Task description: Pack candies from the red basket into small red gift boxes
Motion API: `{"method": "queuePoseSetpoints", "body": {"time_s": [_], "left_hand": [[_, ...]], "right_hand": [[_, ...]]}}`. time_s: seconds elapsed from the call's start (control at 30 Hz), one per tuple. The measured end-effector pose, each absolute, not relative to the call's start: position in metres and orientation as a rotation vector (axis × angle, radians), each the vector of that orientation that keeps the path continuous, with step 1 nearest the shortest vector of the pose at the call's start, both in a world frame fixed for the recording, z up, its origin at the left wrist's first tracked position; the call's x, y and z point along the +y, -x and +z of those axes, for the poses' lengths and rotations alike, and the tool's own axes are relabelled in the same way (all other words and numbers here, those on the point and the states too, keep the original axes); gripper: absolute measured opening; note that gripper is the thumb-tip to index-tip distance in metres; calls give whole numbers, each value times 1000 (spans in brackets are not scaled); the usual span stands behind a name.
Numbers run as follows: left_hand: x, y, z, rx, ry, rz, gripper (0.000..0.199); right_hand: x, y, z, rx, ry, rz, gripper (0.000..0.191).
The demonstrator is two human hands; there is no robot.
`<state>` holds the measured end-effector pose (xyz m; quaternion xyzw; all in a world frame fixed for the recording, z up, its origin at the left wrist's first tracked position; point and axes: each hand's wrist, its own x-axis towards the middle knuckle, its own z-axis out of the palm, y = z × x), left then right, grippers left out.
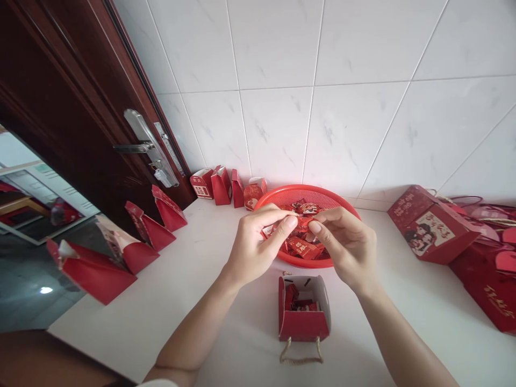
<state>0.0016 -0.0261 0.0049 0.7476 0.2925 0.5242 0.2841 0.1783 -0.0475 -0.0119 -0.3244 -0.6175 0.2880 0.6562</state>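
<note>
Over a red plastic basket of wrapped candies, both hands pinch one small red wrapped candy between them. My left hand grips its left end with thumb and forefinger. The right end is between the thumb and forefinger of my right hand. Nearer to me, below the hands, stands an open red box with a rope handle; several small red packets lie inside it.
Several small red boxes stand along the tiled wall, and more line the left edge of the white table. A larger printed box and red bags are at the right. A door is at the left.
</note>
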Motion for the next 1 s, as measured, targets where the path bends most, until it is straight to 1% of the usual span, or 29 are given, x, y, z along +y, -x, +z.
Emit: {"method": "queuePoseSetpoints", "body": {"time_s": [0.23,0.67,0.93,1.0], "left_hand": [[-23,-3,6,757,-2002,1406,22],[-24,-1,4,845,-1930,1322,29],[-23,-1,5,861,-1758,1212,35],[-22,-1,5,863,-1700,1205,31]], "right_hand": [[-47,-178,-13,-1423,733,597,11],[-45,-179,-11,-1362,709,791,14],[-43,-181,-13,-1271,688,1031,16],[-42,-182,-14,-1234,674,1134,17]]}}
